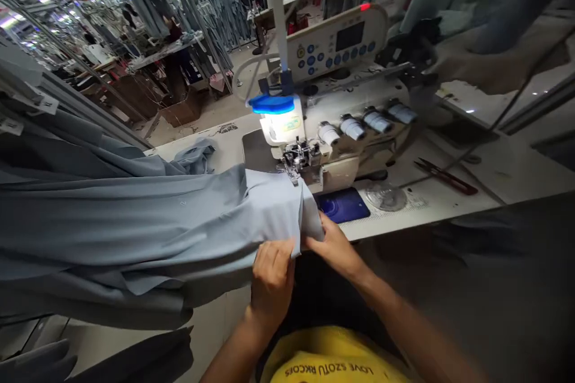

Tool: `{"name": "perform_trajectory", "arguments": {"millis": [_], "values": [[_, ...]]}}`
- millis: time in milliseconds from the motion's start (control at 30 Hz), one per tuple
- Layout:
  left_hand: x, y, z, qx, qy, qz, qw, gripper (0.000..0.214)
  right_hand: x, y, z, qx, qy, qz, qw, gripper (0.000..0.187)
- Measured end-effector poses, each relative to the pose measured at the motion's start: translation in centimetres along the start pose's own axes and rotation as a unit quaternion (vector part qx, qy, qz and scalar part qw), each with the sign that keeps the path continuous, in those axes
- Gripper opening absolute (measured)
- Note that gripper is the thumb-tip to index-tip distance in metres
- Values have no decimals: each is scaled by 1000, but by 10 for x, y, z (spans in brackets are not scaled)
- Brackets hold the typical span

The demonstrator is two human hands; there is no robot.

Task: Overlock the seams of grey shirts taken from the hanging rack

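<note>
A long grey-blue piece of fabric [215, 221] spreads from the left across the table to the sewing machine [354, 102]. Its edge lies at the presser foot [294, 176], under the lit machine head. My left hand [272, 269] is closed on the near edge of the cloth, its fingers curled over it. To the right, my right hand [335, 242] pinches the fabric's right-hand edge, with thumb and fingers partly hidden by the cloth. Both hands are close together at the table's front edge.
Right of the fabric lie a blue phone [344, 204], a clear round dish [386, 197] and red-handled thread snips [444, 176]. Several thread spools [353, 127] sit on the machine. More grey cloth [49, 143] hangs at left. A blurred person's arm [498, 60] is at upper right.
</note>
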State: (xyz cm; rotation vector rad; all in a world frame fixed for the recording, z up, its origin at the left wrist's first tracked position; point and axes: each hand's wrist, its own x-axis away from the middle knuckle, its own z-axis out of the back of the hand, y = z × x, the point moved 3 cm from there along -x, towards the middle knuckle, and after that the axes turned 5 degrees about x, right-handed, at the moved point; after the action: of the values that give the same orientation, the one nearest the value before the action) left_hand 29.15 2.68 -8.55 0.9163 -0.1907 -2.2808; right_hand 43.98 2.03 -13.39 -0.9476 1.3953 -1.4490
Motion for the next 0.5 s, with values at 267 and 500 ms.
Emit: {"name": "perform_trajectory", "arguments": {"millis": [267,500], "values": [[10,1,1,-42,22,-77,996,32,43,-10,1,75,-27,-33,996,11],[6,24,17,54,-23,-66,996,31,55,-33,3,59,-33,54,996,6]]}}
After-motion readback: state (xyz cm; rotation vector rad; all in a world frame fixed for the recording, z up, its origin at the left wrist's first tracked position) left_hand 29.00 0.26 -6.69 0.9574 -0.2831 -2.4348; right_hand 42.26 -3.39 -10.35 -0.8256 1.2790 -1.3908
